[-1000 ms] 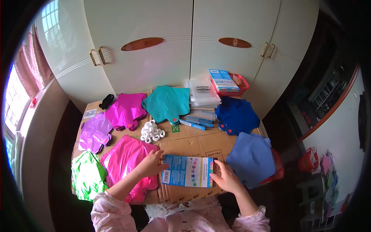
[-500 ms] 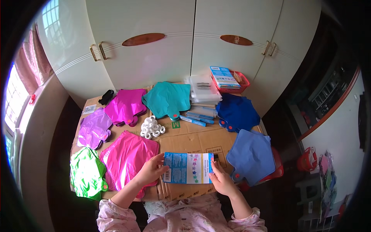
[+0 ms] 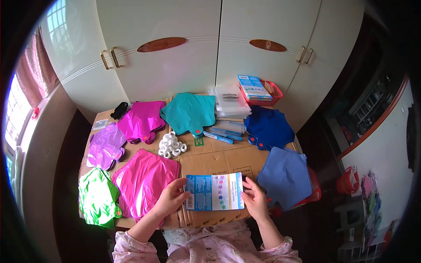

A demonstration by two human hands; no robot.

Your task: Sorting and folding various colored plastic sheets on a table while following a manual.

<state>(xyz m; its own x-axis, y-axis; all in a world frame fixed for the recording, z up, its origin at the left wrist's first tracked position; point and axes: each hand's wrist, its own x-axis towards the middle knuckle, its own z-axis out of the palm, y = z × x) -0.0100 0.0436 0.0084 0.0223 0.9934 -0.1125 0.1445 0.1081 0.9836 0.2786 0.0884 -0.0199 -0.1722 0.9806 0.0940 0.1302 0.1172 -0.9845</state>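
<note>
A printed blue-and-white card [image 3: 215, 192] is level between my hands at the near edge of the cardboard. My left hand [image 3: 172, 197] grips its left edge, thumb below and fingers above. At the opposite edge, my right hand [image 3: 255, 200] holds it loosely with the thumb and curved fingers. A pink foil stack [image 3: 147, 184] lies beside my left hand. Nearest my right hand is a stack of slate-blue star-like foil sheets [image 3: 284, 177]. Beyond the card sits a heap of small white rings or rolls [image 3: 171, 145].
The cardboard [image 3: 206, 162] also bears green [image 3: 97, 197], lilac [image 3: 105, 144], magenta [image 3: 141, 120], teal [image 3: 189, 111] and dark blue foil stacks [image 3: 269, 127]. Clear plastic sleeves [image 3: 230, 101] and a red basket [image 3: 277, 93] with cards stand before the white cabinet [image 3: 162, 74].
The card has turned slightly clockwise, its right end a little nearer me. My right hand has shifted right and its fingers have spread somewhat. My left hand keeps its grip.
</note>
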